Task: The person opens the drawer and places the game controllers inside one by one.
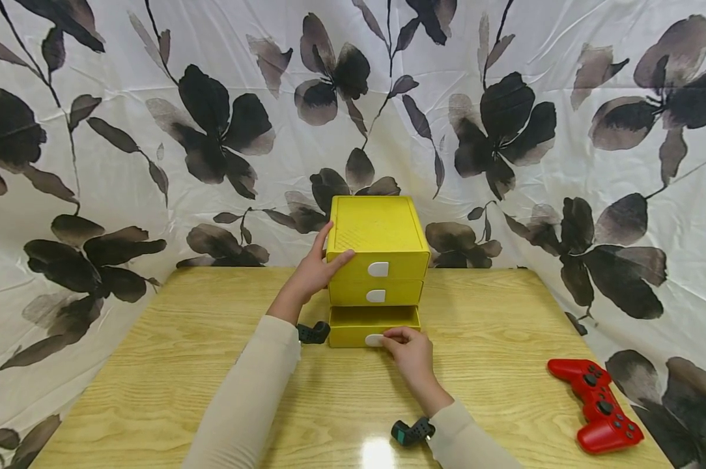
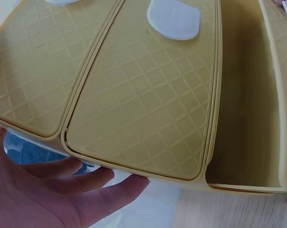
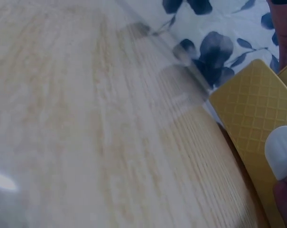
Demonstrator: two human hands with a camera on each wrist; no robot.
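Observation:
A yellow three-drawer box [image 1: 379, 234] stands at the back middle of the wooden table [image 1: 171, 339]. My left hand [image 1: 334, 246] rests against its upper left corner, thumb on the top drawer's front, fingers straight along the side; in the left wrist view these fingers [image 2: 81, 187] lie beside the middle drawer front [image 2: 143, 104]. The bottom drawer [image 1: 353, 335] is pulled out a little and its inside [image 2: 243, 104] looks empty. My right hand [image 1: 390, 338] pinches this drawer's white handle [image 1: 374, 340]. The right wrist view shows the handle [image 3: 281, 149] on the yellow front [image 3: 250, 114].
A red game controller [image 1: 599, 405] lies near the table's front right corner. A white cloth with dark flowers [image 1: 154, 130] hangs behind and at both sides of the table. Black wrist cameras [image 1: 313, 332] sit on both sleeves.

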